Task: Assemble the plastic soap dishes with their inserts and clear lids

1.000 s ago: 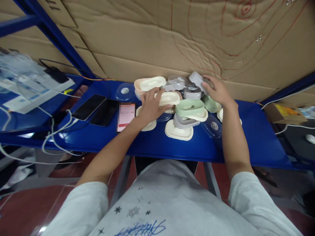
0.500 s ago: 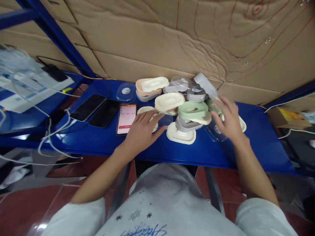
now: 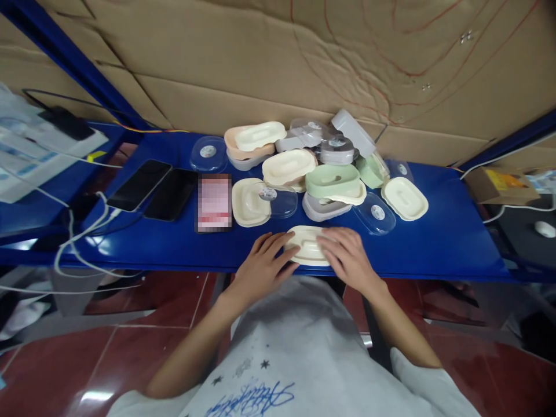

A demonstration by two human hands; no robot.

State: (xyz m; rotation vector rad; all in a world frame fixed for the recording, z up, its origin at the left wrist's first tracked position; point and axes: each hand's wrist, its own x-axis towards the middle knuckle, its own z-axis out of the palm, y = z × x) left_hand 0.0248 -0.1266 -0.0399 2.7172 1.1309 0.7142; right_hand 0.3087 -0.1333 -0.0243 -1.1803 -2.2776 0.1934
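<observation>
A shallow cream plastic dish [image 3: 309,248] with a raised middle lies near the table's front edge, between my hands. My left hand [image 3: 266,263] has its fingers and thumb at the dish's left end. Over its right end, the fingers of my right hand [image 3: 351,258] cover part of the rim. Just beyond are a green dish [image 3: 332,178] stacked over a grey one [image 3: 324,208], another cream dish [image 3: 249,202] with a clear lid [image 3: 284,202] overlapping it, and a second clear lid [image 3: 377,214]. A separate cream dish [image 3: 405,198] lies to the right.
More peach, cream and grey dishes and lids are piled at the back, against a cardboard wall [image 3: 217,95]. Left of them lie a phone with a pink screen [image 3: 214,202], two dark phones and white cables [image 3: 72,231]. A small cardboard box [image 3: 499,185] stands at the right.
Both hands have come together at the near cream dish, which has shifted toward me. My right hand has left the right side of the pile. The camera view has shifted slightly.
</observation>
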